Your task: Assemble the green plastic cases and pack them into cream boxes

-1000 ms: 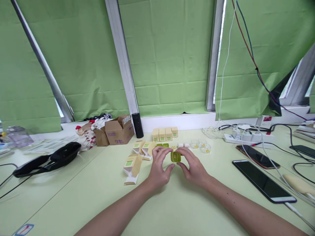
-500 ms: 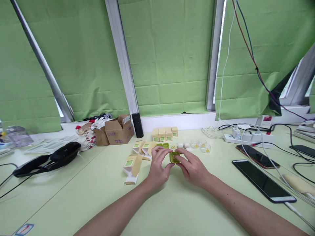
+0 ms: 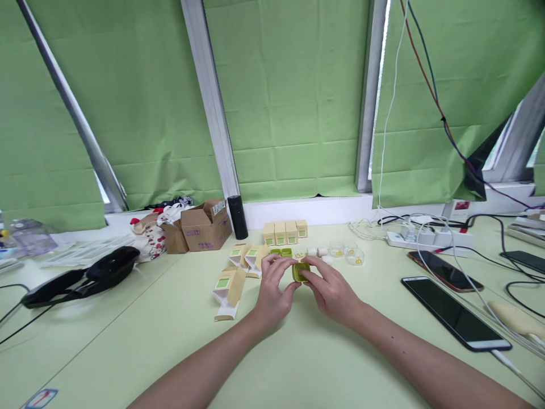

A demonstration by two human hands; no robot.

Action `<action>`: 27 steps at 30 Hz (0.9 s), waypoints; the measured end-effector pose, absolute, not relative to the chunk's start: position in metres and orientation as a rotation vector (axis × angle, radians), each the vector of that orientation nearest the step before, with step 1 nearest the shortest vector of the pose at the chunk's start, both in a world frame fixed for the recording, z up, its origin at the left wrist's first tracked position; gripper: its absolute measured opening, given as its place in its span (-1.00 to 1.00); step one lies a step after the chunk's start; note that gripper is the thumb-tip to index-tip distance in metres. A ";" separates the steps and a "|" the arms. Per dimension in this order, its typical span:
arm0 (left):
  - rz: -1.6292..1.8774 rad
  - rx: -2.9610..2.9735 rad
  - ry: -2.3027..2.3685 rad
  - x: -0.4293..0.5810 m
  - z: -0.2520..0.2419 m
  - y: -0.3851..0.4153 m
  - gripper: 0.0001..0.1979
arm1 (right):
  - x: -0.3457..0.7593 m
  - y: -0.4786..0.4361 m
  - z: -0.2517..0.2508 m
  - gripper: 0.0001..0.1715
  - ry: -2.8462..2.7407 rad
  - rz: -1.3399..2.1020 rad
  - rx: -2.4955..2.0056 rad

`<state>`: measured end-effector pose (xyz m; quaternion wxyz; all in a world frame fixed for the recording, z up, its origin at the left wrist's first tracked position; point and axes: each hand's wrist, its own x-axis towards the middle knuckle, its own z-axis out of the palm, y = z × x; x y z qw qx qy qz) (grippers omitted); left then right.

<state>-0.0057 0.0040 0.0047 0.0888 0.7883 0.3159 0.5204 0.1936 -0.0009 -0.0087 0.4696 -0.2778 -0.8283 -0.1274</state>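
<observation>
Small olive-green, square-walled open container of plastic appearance (image 3: 298, 269), grasped between the bare left hand (image 3: 275, 291) and the bare right hand (image 3: 337, 291). The left thumb and fingers clasp its left side; the right fingers close on its right side, one lying across the opening. Whether its underside touches the pale green tabletop (image 3: 293, 363) cannot be told. Just beyond the grip: bright green square pieces (image 3: 286, 251), partly hidden by the left hand, and tiny yellow pieces (image 3: 299, 255). Beyond and to the right: pale pinkish-white short cylinders (image 3: 322, 251), then clear round cups with yellow contents (image 3: 355, 258). Left of the grip: three opened cream cardboard cartons with green squares (image 3: 235, 284). Farther beyond: four upright cream cartons (image 3: 280, 233). Well to the right: a white-edged, dark-screened smartphone (image 3: 455, 312).
</observation>
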 end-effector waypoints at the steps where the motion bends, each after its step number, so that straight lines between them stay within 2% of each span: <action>1: 1.549 2.342 0.939 -0.006 0.005 0.004 -0.58 | 0.194 -0.001 -0.009 -0.51 -2.019 -0.321 -0.682; 6: 1.559 2.331 0.937 -0.005 0.006 0.003 -0.57 | 0.195 -0.002 -0.010 -0.55 -1.989 -0.358 -0.675; 20: 1.597 2.341 0.943 -0.005 0.001 0.005 -0.58 | 0.194 0.002 -0.013 -0.42 -2.004 -0.391 -0.615; 27: 1.600 2.342 0.935 -0.006 -0.001 0.007 -0.58 | 0.193 0.003 -0.015 -0.51 -1.984 -0.366 -0.632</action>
